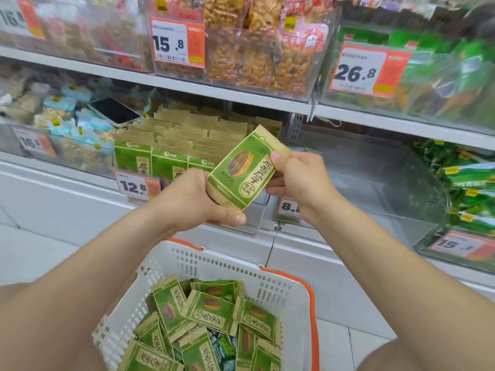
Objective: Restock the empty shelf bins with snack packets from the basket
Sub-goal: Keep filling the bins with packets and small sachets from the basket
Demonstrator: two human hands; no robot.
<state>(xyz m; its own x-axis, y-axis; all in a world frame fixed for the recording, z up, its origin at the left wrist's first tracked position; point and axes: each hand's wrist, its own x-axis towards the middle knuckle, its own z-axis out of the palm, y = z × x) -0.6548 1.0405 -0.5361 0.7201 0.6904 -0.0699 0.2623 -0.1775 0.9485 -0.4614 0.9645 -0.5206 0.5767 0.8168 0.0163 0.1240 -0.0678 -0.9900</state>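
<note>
While the shelf (241, 99) spans the whole view, its full bin (187, 135) of upright green packets sits at the middle. The clear bin (361, 170) just to the right of it looks empty, so that one probably needs filling. Below, the white basket (214, 263) holds a loose heap of matching packets (209, 311). One snack packet (243, 170) hangs tilted in the air above the basket, in front of the full bin. The left hand (195, 199) grips its lower end and the right hand (300, 175) pinches its upper corner, fingers (277, 159) curled on it. The step in hand seems to be carrying and straightening a single packet. The next move calls for turning it upright, shifting it right, and setting it into the empty bin.
</note>
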